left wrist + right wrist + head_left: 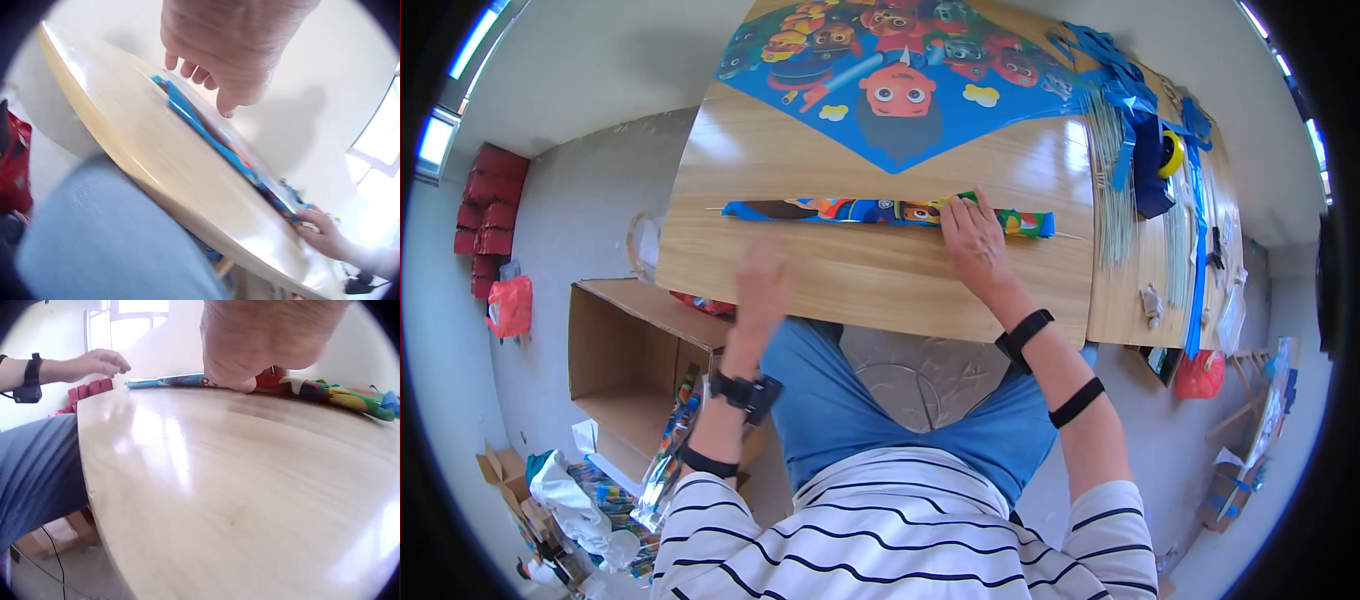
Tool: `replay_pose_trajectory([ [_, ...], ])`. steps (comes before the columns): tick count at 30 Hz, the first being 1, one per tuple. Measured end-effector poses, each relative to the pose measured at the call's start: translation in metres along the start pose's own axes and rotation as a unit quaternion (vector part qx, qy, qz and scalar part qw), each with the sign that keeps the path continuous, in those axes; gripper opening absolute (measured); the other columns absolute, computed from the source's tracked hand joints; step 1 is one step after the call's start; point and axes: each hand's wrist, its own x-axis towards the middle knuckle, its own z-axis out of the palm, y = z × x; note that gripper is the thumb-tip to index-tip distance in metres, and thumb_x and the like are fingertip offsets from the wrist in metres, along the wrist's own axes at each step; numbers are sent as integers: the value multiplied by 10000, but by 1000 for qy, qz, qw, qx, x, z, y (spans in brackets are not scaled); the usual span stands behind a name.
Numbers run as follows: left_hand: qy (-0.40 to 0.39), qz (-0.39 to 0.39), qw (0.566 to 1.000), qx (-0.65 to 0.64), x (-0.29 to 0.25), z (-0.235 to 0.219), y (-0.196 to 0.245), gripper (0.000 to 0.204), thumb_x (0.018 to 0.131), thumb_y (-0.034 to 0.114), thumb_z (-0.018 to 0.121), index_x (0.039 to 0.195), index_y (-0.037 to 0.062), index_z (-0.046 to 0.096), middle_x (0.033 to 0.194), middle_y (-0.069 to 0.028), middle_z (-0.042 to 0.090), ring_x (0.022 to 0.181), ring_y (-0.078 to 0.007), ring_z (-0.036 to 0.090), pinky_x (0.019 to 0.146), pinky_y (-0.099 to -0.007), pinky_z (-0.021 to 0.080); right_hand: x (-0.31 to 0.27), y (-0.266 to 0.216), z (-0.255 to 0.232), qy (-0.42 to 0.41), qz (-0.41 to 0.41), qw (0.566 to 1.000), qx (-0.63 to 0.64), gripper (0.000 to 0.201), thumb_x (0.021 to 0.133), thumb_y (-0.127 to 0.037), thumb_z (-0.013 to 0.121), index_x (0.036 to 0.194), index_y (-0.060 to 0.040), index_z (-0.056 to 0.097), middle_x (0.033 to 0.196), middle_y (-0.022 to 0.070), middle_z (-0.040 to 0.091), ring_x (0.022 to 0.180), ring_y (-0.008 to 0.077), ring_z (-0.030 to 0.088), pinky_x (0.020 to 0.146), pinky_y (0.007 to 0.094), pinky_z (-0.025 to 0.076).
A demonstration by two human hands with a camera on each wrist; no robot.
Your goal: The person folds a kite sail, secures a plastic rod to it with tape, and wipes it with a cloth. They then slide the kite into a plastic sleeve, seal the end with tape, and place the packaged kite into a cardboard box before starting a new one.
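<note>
A long narrow bundle of printed sheet (pixel 865 210) lies across the wooden table, with thin stick tips poking out at both ends. My right hand (pixel 978 240) rests on it right of its middle, fingers bent over it; the right wrist view shows the thumb side against the colourful bundle (pixel 353 399). My left hand (pixel 765 285), blurred, is in the air near the table's front edge, away from the bundle. In the left wrist view that hand (pixel 225 50) has relaxed fingers and holds nothing.
A flat printed sheet (pixel 900 120) with cartoon figures covers the table's back. To the right are thin pale sticks (pixel 1108 190), blue strips, and yellow tape (pixel 1171 155). A cardboard box (pixel 635 340) stands on the floor at front left, beside wrapped rolls.
</note>
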Motion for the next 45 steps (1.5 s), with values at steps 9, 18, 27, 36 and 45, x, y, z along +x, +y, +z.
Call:
replay_pose_trajectory([
  [9,-129,-350,670,-642,20,49,161,340,993,135,680,1277,-43,622,1141,-107,730,1032,-195,721,946,-327,581,15,-18,-26,-64,348,841,409,120,852,-40,671,953,-37,736,808,131,683,729,265,645,723,450,542],
  [18,-143,-258,638,-711,22,21,170,241,991,96,683,1204,-8,641,1147,-92,719,1027,-179,721,953,-351,595,9,-22,-92,-114,393,474,780,173,956,-92,690,1065,43,701,894,77,707,788,161,673,701,315,542],
  [27,-156,-183,579,-779,20,-18,161,137,984,99,692,1101,46,645,1050,-27,706,997,-132,687,922,-303,560,10,-35,-119,-128,341,335,869,287,994,-104,659,1242,37,626,1145,127,698,1045,230,690,928,396,561],
  [36,-140,-200,565,-788,22,-30,161,180,998,196,701,1113,62,661,1061,-6,703,980,-109,666,903,-299,536,11,-50,-126,-91,380,420,819,214,966,-102,676,1146,14,677,951,86,709,764,144,664,640,294,519],
  [45,-84,-216,683,-693,39,-37,176,162,979,195,735,1067,74,674,994,13,694,918,-69,654,826,-248,539,5,-50,-138,-78,346,490,796,158,947,-77,692,1064,29,702,926,70,712,757,121,674,666,274,550],
])
